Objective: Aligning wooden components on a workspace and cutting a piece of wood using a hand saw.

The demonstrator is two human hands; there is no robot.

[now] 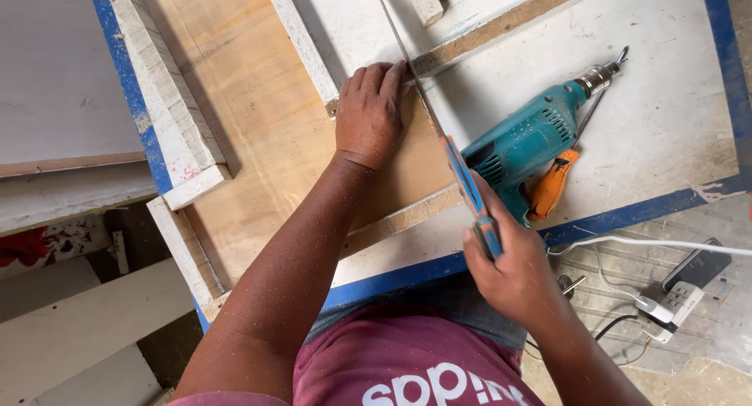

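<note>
Left hand [370,108] lay on plywood panel [258,116], saw [439,132] just right of it, drill [533,139] and screwdriver [558,175] further right, power strip [666,300] on floor.

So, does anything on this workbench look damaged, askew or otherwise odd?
Mostly wear: the blue edge band is chipped with paint peeling near the right corner, and the white board is scuffed. The teal drill lies loosely beside the handsaw held by the right hand. Nothing spilled.

One drill [531,143], one saw [462,171], two hands [370,108].
</note>
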